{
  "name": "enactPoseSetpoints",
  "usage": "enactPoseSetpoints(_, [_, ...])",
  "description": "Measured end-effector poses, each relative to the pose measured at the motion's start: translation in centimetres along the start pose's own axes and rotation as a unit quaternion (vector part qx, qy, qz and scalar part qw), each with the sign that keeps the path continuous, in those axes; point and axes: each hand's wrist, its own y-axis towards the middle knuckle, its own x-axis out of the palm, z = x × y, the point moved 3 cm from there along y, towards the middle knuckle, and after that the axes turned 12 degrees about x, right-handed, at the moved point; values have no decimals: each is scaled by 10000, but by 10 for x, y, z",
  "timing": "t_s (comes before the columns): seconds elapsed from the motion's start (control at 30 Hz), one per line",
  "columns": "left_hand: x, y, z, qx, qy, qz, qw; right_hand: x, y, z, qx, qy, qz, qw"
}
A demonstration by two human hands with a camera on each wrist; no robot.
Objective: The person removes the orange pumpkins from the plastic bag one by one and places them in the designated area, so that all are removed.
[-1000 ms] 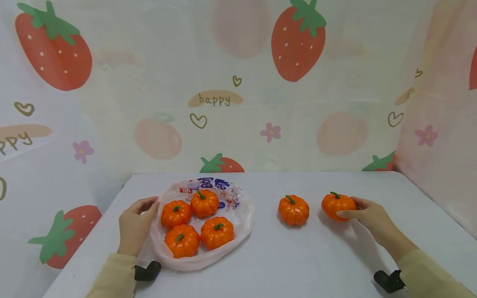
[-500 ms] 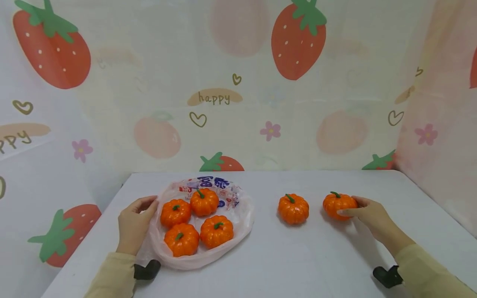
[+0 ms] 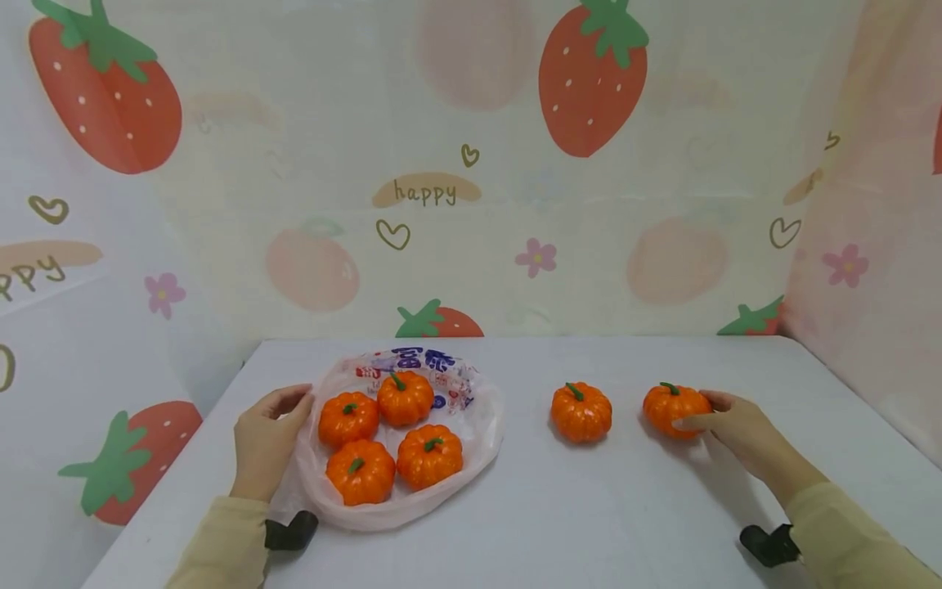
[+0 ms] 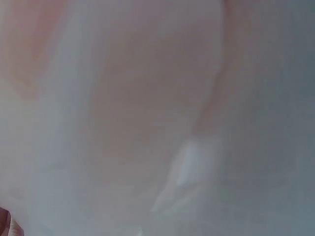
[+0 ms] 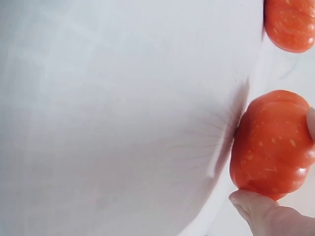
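On the left in the head view, a thin white plastic bag (image 3: 482,442) with blue and red print lies spread wide on the table. Several small orange pumpkins with green stems, one of them the nearest pumpkin (image 3: 361,472), sit inside it. My left hand (image 3: 265,442) pinches the bag's left rim; the left wrist view is mostly blurred bag film. To the right, my right hand (image 3: 746,438) grips a pumpkin (image 3: 671,411) by its right side, thumb at the front. That pumpkin (image 5: 270,142) appears to touch the tabletop in the right wrist view.
Another pumpkin (image 3: 581,413) stands on the white table (image 3: 559,515) between the bag and my right hand. A fabric backdrop (image 3: 471,270) with strawberry prints closes off the back and sides. Dark wrist-worn pieces (image 3: 292,532) stick out from both sleeves.
The pumpkin in my right hand has shifted slightly right and lower, away from the loose pumpkin. My left hand stays at the bag's rim.
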Motion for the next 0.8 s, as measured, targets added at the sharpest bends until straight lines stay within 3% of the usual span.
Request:
enactPoseSetpoints(0.5, [0, -1, -1, -17, 27, 16, 10000, -1, 1, 3, -115, -63, -57, 9999])
enactPoseSetpoints(0.8, [-2, 2, 0, 29, 80, 119, 9999, 11, -39, -10, -776, -742, 925, 9899])
